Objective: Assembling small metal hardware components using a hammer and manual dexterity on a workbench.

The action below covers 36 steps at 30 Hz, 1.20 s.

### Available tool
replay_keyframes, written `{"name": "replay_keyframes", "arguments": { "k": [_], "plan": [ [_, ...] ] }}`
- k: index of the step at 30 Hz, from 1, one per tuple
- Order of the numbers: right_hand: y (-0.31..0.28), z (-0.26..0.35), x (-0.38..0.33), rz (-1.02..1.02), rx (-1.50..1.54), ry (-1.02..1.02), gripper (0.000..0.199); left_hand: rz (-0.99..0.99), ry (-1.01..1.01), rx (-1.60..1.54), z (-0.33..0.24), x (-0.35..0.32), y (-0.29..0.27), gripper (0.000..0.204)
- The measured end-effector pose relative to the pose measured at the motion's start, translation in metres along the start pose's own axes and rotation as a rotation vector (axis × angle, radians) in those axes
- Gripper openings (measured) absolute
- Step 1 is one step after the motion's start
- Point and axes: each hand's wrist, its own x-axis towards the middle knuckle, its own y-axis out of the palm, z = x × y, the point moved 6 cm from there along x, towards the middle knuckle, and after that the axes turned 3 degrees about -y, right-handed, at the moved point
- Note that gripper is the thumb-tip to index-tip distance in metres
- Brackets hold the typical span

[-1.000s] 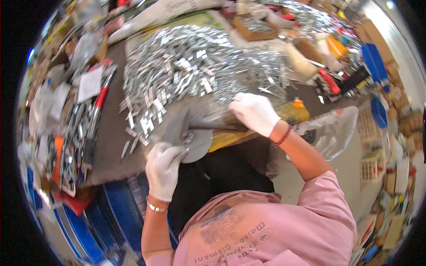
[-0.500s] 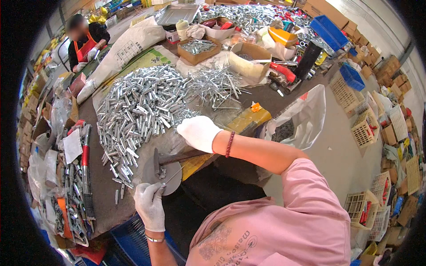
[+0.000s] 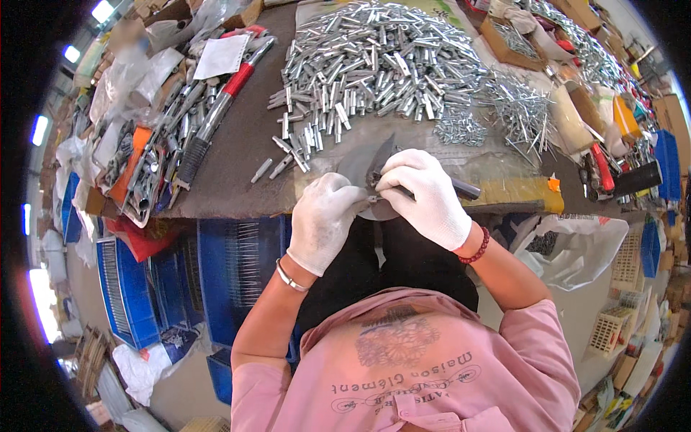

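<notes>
Looking from left to right, I see my left hand (image 3: 325,219) in a white glove, pinching a small metal piece (image 3: 373,197) at the near edge of the worktop (image 3: 237,155). My right hand (image 3: 425,194) is clenched around a dark-handled tool (image 3: 461,189), which lies over a grey round plate (image 3: 362,167). Behind both hands, a big heap of shiny metal tubes (image 3: 374,57) covers the far part of the worktop.

white paper sheet (image 3: 222,56) | far left bench | cardboard boxes (image 3: 515,32) far right
</notes>
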Motion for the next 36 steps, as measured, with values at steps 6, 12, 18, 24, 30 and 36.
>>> {"name": "replay_keyframes", "arguments": {
  "k": [6,12,18,24,30,36],
  "plan": [
    [0.011,0.007,0.0,0.053,-0.051,-0.043,0.009,-0.001,0.0,-0.016,0.003,-0.004,-0.001,0.018],
    [0.006,0.009,-0.002,0.028,-0.156,-0.042,0.01,-0.001,0.008,-0.025,0.001,-0.002,0.0,0.019],
    [0.009,0.024,0.008,0.198,-0.322,-0.185,0.007,0.014,-0.02,-0.03,0.0,0.0,-0.001,0.016],
    [0.011,0.045,0.019,0.325,-0.484,-0.321,0.009,-0.003,0.023,-0.03,-0.002,0.0,0.0,0.016],
    [0.017,0.047,0.019,0.442,-0.595,-0.29,0.008,0.006,-0.004,-0.08,-0.001,0.0,0.001,0.015],
    [0.026,0.053,0.025,0.451,-0.63,-0.34,0.008,-0.003,0.009,-0.067,0.006,-0.003,0.004,0.015]
  ]
}}
